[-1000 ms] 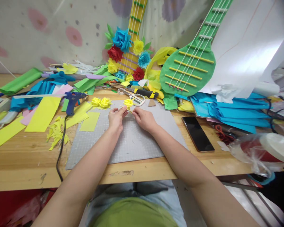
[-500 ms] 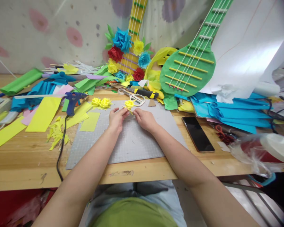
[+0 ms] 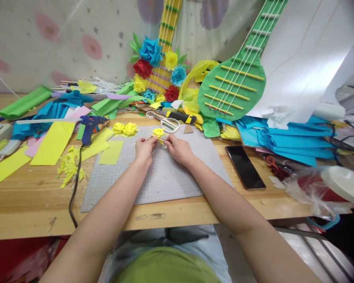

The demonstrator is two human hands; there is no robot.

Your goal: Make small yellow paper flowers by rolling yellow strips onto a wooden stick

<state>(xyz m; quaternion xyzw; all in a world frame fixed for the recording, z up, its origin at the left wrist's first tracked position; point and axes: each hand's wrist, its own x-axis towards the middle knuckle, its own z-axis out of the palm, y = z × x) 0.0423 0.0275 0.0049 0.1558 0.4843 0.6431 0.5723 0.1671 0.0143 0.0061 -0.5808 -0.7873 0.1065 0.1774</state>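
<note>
A small yellow paper flower is held up between my two hands, over the far part of a grey gridded cutting mat. My left hand closes its fingertips on the flower's left side. From the right, my right hand pinches at its lower edge. Something thin and pale, like a stick, shows by the fingertips; which hand grips it is unclear. Two finished yellow paper flowers sit beyond my left hand. A yellow paper rectangle lies on the mat's left side.
Scissors and a black-yellow cutter lie behind my hands. On the left are a blue glue gun with its cord, and yellow scraps. A phone lies right. Green and yellow paper-covered instruments lean behind.
My fingers have shifted slightly around the flower, which has turned a little and sits slightly lower. The whole view has moved slightly; the things on the table stay in place.
</note>
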